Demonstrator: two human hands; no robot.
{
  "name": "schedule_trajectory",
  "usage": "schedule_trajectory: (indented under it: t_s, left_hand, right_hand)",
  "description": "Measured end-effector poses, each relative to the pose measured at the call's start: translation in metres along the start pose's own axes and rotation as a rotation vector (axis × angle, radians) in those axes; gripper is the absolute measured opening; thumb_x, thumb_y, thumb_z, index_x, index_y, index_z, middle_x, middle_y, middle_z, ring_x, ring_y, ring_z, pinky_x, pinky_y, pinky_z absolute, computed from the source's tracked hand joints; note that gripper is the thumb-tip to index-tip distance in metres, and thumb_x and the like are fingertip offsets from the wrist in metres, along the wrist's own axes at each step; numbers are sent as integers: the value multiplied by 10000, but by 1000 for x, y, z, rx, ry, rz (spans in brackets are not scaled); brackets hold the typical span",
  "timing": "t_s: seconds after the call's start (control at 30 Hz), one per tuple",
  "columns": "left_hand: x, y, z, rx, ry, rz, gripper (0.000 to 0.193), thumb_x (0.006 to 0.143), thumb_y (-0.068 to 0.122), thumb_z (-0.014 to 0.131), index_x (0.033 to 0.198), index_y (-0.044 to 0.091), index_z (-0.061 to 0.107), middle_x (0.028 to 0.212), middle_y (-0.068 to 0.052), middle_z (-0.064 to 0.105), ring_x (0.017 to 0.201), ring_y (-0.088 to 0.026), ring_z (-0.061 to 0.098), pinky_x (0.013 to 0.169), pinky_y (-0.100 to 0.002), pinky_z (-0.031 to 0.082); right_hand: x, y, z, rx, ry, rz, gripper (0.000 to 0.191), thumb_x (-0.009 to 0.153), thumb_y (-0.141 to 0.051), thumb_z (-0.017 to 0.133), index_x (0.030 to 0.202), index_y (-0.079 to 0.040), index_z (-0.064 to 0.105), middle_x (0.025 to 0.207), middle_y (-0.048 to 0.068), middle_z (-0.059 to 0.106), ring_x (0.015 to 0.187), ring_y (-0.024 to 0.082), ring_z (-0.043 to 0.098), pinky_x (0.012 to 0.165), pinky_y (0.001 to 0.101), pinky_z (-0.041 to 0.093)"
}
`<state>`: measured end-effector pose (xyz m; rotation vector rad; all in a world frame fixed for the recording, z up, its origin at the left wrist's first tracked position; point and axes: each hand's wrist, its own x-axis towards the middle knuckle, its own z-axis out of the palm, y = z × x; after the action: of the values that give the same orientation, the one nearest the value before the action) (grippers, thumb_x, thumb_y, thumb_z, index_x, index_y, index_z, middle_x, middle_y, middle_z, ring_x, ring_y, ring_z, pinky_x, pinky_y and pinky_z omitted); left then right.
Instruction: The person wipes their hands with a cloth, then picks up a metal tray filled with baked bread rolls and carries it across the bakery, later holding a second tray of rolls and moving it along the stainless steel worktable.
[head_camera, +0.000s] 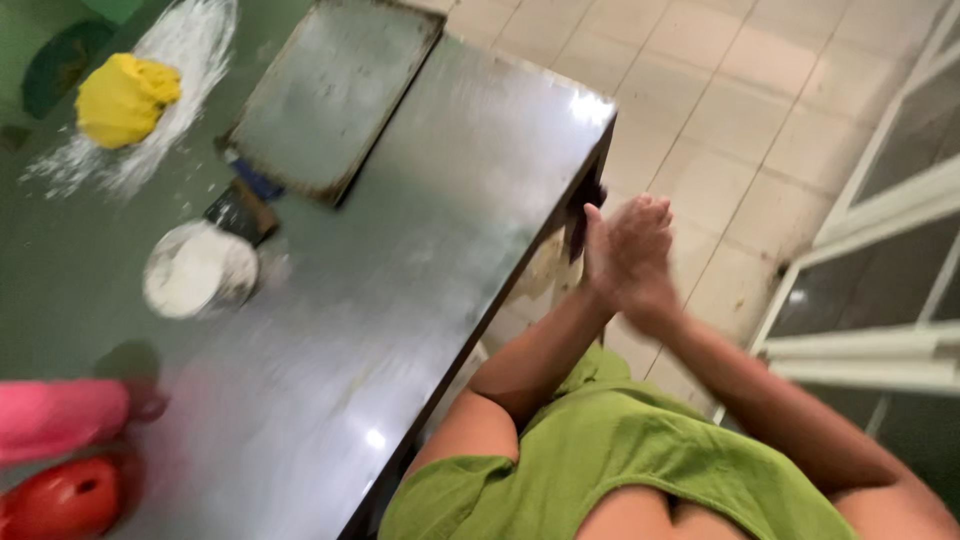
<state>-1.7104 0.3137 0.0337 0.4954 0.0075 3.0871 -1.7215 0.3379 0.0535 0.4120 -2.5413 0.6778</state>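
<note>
From the head camera, the left hand (600, 250) and right hand (640, 245) press together, palm to palm, off the steel desk (400, 300) edge, above the tiled floor (720, 120). Fingers lie flat and hold nothing. Well apart on the desk sit yellow dough (125, 98) in flour, a baking tray (335, 90) and a flour bowl (198, 270).

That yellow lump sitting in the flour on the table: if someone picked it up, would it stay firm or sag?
The yellow dough lump looks soft and rounded, so it would probably sag and stretch rather than stay stiff. The white flour spread under it suggests it is sticky. It seems dense for its size, and unlikely to roll or break.
</note>
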Motion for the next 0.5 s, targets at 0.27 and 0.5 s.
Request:
schedule_trajectory:
  t_s: [0.27, 0.5]
  left_hand:
    - [212, -35, -67, 383, 306, -239, 736, 1117, 659, 278, 1666, 175, 205, 1673, -49, 315, 1499, -213, 363, 1230, -425, 305]
    - [387, -42, -131, 5, 210, -364, 811, 1049, 711, 253, 1680, 206, 191, 1729, -93, 221, 1477, -317, 320, 1096, -489, 319]
  right_hand:
    - [253, 186, 34, 66, -229, -255, 721, 1121, -303, 497, 1729, -67, 190, 1774, 231, 35, 1655, 363, -32, 1283, 538, -85]
    - [311, 240, 131, 562, -207, 165, 735, 1148, -376, 433, 1704, -72, 60, 1785, 150, -14, 1650, 307, -62, 1276, 600, -93]
